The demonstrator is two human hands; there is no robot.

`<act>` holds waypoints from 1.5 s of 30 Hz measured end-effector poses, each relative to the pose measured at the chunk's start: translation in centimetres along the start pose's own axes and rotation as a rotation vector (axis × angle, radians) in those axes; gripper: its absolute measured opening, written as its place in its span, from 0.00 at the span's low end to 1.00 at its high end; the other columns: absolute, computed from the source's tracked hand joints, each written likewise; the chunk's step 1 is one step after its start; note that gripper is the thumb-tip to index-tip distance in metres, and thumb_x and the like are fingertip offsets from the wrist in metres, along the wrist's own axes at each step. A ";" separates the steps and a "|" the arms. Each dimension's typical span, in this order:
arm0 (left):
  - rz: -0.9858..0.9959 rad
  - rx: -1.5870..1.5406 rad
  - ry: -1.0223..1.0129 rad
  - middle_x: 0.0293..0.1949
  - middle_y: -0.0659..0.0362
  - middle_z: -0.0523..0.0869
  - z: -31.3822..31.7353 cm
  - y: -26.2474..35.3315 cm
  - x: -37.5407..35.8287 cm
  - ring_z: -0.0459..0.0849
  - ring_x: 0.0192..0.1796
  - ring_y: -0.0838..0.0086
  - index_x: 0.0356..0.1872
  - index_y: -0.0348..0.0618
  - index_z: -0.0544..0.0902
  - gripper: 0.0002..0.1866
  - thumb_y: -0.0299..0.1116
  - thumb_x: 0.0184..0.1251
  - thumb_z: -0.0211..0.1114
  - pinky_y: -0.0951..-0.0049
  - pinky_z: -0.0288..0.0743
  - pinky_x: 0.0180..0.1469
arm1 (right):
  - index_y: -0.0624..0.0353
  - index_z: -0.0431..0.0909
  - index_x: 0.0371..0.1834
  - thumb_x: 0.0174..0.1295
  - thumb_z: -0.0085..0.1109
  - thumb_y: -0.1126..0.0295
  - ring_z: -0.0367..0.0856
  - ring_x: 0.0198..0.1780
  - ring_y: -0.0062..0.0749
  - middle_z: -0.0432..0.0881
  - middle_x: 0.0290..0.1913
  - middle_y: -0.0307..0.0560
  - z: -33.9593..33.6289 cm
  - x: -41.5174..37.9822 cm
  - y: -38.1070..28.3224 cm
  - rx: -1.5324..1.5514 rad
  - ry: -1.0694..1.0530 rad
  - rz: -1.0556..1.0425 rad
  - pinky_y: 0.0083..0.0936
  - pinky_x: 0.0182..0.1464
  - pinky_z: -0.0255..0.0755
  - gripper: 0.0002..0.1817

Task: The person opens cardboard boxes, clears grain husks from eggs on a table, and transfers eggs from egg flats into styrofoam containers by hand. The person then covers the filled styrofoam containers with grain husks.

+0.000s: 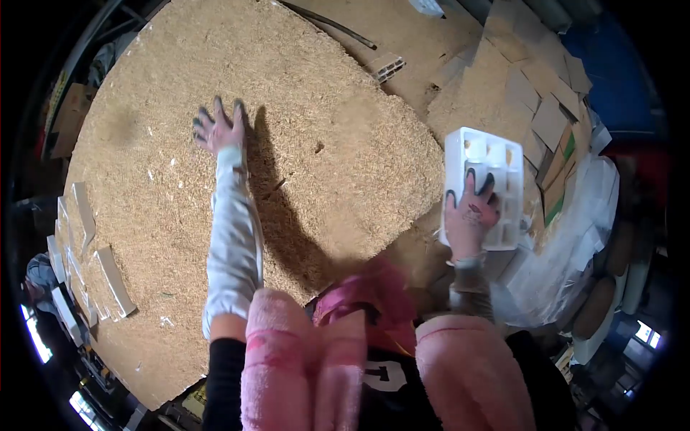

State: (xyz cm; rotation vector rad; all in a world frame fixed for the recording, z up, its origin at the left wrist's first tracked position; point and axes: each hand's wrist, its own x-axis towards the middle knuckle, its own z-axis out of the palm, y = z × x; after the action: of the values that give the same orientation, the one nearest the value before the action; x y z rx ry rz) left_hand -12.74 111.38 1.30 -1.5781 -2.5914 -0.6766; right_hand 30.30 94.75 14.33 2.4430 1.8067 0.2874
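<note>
A wide layer of tan, shredded or grainy material (165, 208) covers most of the view. My left hand (221, 129), in a pink glove with dark fingertips, lies on or just over it with fingers spread. On the right stands a white plastic tray (512, 187) with several compartments. Against its inner side rests my right hand (474, 214), gloved the same way, fingers apart and pointing up the tray. Whether its thumb side grips the tray's edge is not clear.
White angular pieces (113, 281) lie at the left edge. Flat cardboard-like sheets (550, 122) and clear plastic wrapping (568, 248) are at the right. A dark rod (334, 25) and a small broken tray piece (389, 68) lie at the top.
</note>
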 end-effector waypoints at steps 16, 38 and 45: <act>0.133 0.006 0.236 0.69 0.57 0.66 -4.9 -5.0 -6.8 0.55 0.73 0.53 0.65 0.62 0.71 0.26 0.49 0.66 0.54 0.41 0.36 0.71 | 0.34 0.74 0.59 0.53 0.61 0.50 0.62 0.59 0.49 0.64 0.64 0.50 -0.1 15.9 -14.9 0.258 0.352 -0.534 0.47 0.55 0.59 0.27; 0.138 -0.357 -0.045 0.71 0.43 0.58 -7.8 -3.8 -17.5 0.50 0.74 0.48 0.72 0.50 0.59 0.42 0.53 0.57 0.62 0.47 0.33 0.74 | 0.52 0.66 0.66 0.46 0.71 0.56 0.61 0.67 0.54 0.64 0.67 0.57 0.4 4.6 -15.7 1.017 -0.058 -0.772 0.49 0.69 0.54 0.41; -0.303 -0.894 -0.027 0.67 0.45 0.66 -5.8 1.0 -18.8 0.58 0.71 0.49 0.67 0.51 0.69 0.34 0.52 0.61 0.61 0.56 0.47 0.73 | 0.61 0.63 0.68 0.53 0.62 0.70 0.63 0.67 0.52 0.63 0.69 0.57 6.0 -3.2 -24.7 1.780 -0.583 -0.572 0.44 0.72 0.51 0.36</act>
State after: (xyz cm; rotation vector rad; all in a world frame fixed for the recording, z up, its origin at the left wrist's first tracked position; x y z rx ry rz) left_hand -3.90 93.78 2.26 -1.2776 -2.7153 -2.0603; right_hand 7.46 99.24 3.65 1.5709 2.5492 -2.6302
